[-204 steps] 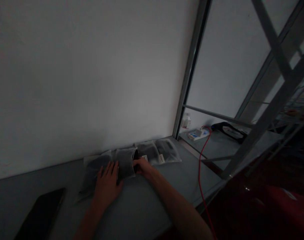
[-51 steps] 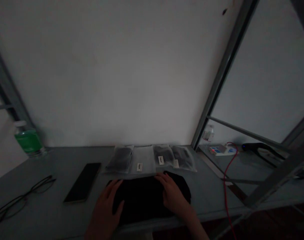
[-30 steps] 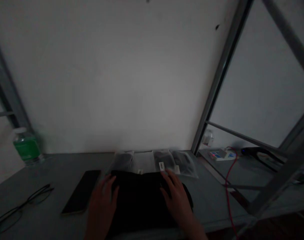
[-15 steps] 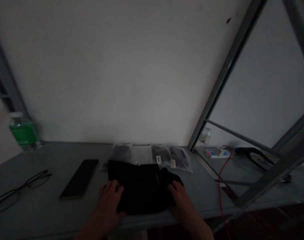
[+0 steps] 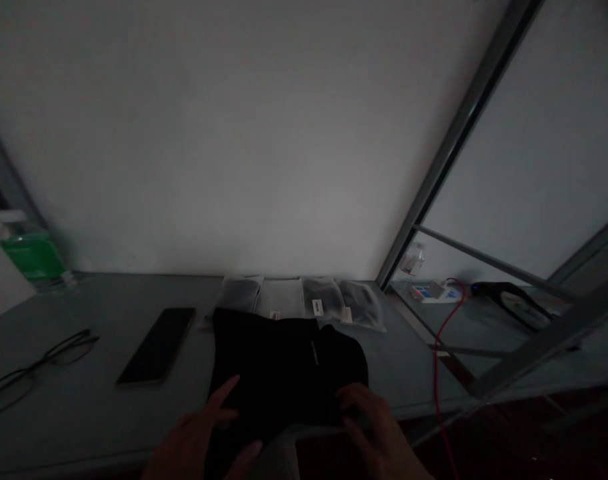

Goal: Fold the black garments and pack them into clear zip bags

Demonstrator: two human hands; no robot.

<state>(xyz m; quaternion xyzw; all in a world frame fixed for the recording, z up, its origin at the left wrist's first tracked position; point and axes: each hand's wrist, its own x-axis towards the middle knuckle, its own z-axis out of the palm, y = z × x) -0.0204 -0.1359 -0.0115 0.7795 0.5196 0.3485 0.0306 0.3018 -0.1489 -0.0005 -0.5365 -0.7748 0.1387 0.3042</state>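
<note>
A dark black folded garment (image 5: 279, 373) lies on the grey shelf, with a thin pale line of small print near its right side. Its lower left part hangs toward me past the front edge. My left hand (image 5: 199, 427) is at the garment's left front, index finger stretched out over the cloth and thumb apart. At the right front corner, my right hand (image 5: 371, 420) has its fingers bent over the garment's edge, thumb below. Behind the garment, partly covered by it, are clear bags with dark contents (image 5: 324, 300) and a whitish one (image 5: 283, 298).
A phone (image 5: 157, 347) and eyeglasses (image 5: 39, 367) lie to the left. A bottle with a green label (image 5: 33, 257) stands at the far left. Metal frame bars (image 5: 444, 157) rise on the right, by a red cable (image 5: 437, 373), a small white device (image 5: 437, 292) and a black curved object (image 5: 504, 297).
Both hands have moved toward me. The garment's lower left part now reaches down past the shelf edge, and its right part lies flatter. My left fingers have spread.
</note>
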